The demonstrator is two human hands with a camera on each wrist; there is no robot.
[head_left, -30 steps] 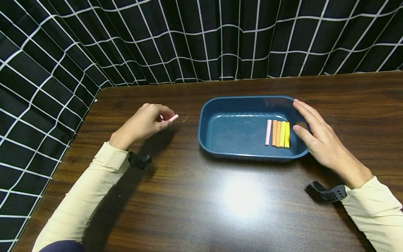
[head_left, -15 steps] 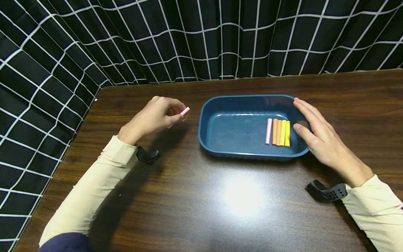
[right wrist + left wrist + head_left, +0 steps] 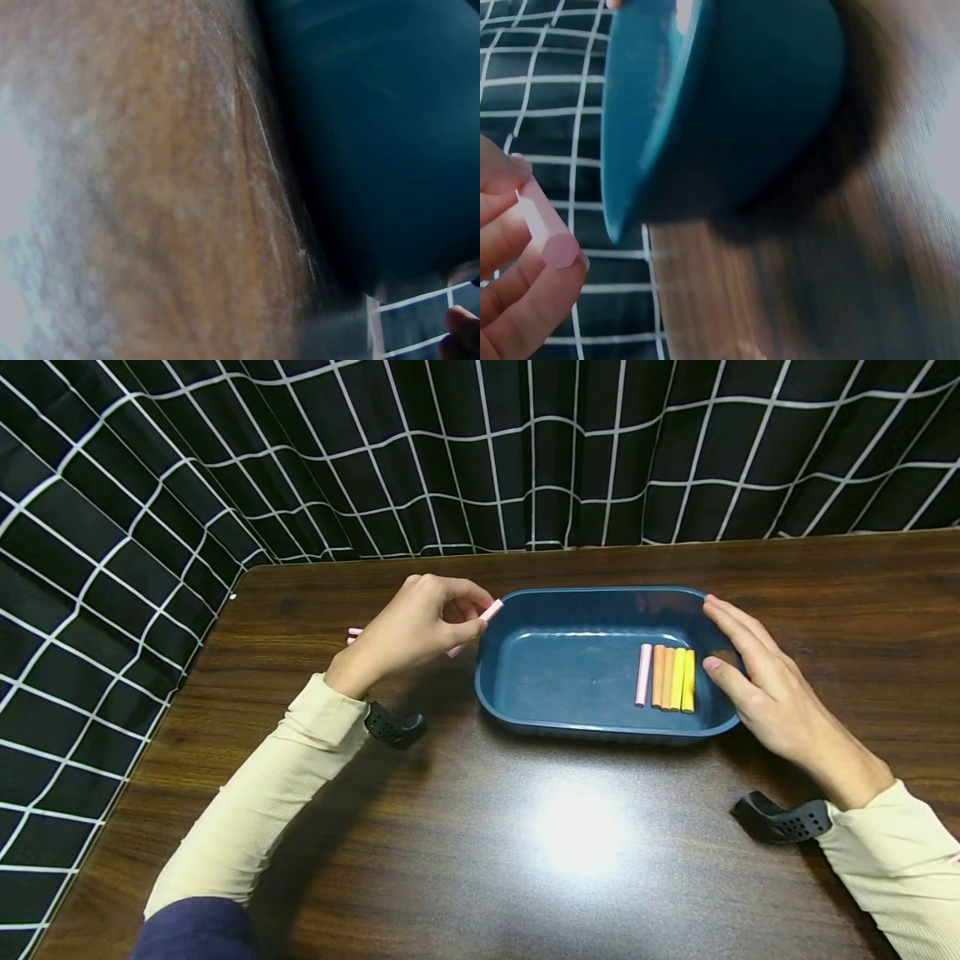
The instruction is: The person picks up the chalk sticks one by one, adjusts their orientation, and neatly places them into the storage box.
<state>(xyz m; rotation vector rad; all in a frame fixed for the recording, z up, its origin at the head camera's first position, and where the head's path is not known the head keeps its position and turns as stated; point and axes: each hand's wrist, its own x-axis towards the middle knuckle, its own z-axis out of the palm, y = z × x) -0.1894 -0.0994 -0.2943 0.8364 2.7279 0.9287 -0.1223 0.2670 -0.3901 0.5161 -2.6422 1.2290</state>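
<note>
My left hand (image 3: 423, 625) pinches a pink chalk stick (image 3: 491, 610) between thumb and fingers, just off the left end of a blue plastic bin (image 3: 555, 728). In the left wrist view the round end of that chalk (image 3: 559, 250) points toward the camera, clear of the bin wall (image 3: 765, 105). At the bin's right end my right hand (image 3: 772, 697) rests on the rim, fingers extended and thumb over the inside. A pale pink chalk stick (image 3: 643, 675) lies in the bin, left of a row of orange chalk (image 3: 663, 677) and yellow chalk (image 3: 683, 681).
Ends of pink chalk (image 3: 356, 631) show on the table behind my left wrist. The brown wooden table (image 3: 480, 860) carries a bright glare in front of the bin. A black curtain (image 3: 555, 452) with white grid lines hangs along the back and left edges.
My left hand has moved right, bringing the pink chalk up to the bin's left rim. Pink chalk ends on the table have come into view behind it. The right hand stays at the bin.
</note>
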